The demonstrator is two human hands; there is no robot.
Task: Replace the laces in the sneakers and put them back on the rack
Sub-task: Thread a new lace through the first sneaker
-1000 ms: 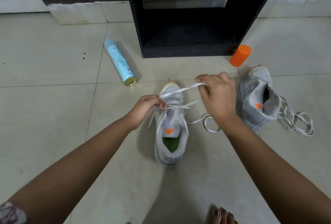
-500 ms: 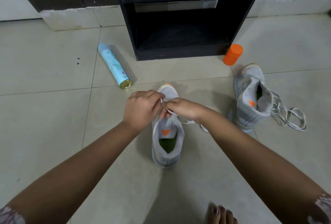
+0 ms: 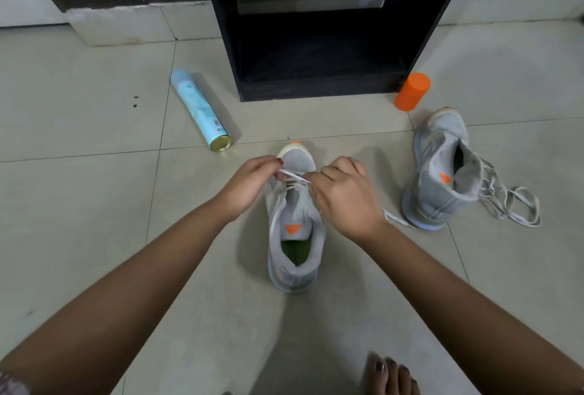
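- While both of my hands work over the near sneaker (image 3: 295,227), my left hand (image 3: 249,187) is pinched on the flat white lace (image 3: 294,175), thumb and fingertips closed around it at the shoe's forefoot.
- My right hand (image 3: 346,195) is curled, knuckles up, fingers closed on the other end of that short taut stretch of lace; the two hands sit close together without touching.
- Lace looks like thin woven tape, running slantwise between my fingers, with more of it crossing the lowest eyelets just beneath.
- Near sneaker stands upright on the floor (image 3: 79,205), toe toward 12 o'clock: soft grey knit upper, pale rubbery toe cap, orange triangle on the tongue, green insole showing in the opening.
- A loose flat lace tail (image 3: 399,220) lies on the tile at 3 o'clock of my right wrist.
- At 2 o'clock the second sneaker (image 3: 439,179) sits well apart, same grey fabric, with a limp tangle of pale laces (image 3: 508,201) spilled beside it.
- Just beyond its toe, an orange cylinder (image 3: 412,91) with a smooth matte look stands by the corner of the rack (image 3: 227,46).
- The rack is dark, boxy, flat-panelled, at 12 o'clock.
- At 11 o'clock a long, pale blue spray can (image 3: 200,110) lies on its side, gold metal base toward me.
- Floor is glossy beige square tile with thin grout lines; toes (image 3: 392,374) with dark polish show at 5 o'clock.
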